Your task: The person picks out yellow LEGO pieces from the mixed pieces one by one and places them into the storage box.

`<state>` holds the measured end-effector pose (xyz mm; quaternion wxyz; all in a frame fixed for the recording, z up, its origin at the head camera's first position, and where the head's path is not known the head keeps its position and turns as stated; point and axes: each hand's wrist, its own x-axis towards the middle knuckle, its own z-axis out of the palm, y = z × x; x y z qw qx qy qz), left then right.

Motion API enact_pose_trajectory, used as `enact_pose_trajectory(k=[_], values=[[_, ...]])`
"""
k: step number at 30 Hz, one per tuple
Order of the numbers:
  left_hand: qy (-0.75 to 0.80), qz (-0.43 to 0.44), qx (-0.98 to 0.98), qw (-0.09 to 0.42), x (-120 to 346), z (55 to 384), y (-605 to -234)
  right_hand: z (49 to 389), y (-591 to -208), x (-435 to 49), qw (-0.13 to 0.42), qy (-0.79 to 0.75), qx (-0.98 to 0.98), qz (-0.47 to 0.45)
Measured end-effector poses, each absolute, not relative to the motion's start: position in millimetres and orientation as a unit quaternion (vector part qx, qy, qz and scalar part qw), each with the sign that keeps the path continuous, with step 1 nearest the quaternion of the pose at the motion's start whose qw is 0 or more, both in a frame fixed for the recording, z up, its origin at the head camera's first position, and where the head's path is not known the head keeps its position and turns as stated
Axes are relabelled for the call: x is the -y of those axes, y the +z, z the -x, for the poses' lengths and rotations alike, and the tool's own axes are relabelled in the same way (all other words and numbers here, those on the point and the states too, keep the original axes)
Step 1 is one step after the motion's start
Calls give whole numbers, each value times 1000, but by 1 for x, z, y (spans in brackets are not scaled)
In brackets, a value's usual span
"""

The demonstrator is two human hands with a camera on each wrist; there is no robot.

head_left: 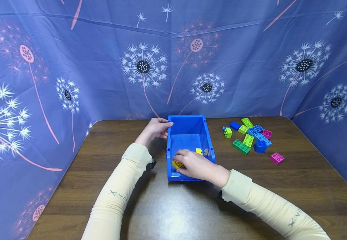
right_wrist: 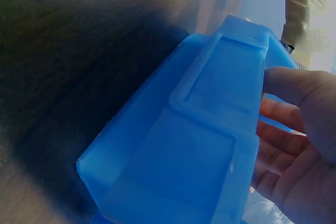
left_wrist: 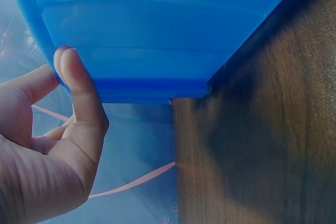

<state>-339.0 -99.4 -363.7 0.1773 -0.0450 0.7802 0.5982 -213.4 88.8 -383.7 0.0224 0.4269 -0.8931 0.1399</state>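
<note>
A blue plastic bin (head_left: pixel 186 130) stands upright on the table, its low front towards me. At its far left corner my left hand (head_left: pixel 157 128) pinches the rim between thumb and fingers; the left wrist view shows this hand (left_wrist: pixel 58 145) at the bin's edge. My right hand (head_left: pixel 195 163) reaches over the low front into the bin, pinching a yellow toy building brick (head_left: pixel 177 164). Another yellow brick (head_left: pixel 199 151) shows behind that hand. In the right wrist view the bin's front wall (right_wrist: pixel 194 145) hides most of what the right fingers (right_wrist: pixel 283 111) hold.
Several loose bricks lie on the wooden table (head_left: pixel 101 146) to the right of the bin, among them a dark green brick (head_left: pixel 241 147), a blue brick (head_left: pixel 260 146) and a pink brick (head_left: pixel 277 158). A blue dandelion-patterned cloth (head_left: pixel 107 83) hangs behind the table.
</note>
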Motion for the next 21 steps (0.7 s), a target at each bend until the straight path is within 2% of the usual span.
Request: enact_pose_trajectory(k=[21], values=[[595,45,-782,179,99,339,-364,216,-384,-89,12,129,898,-420]])
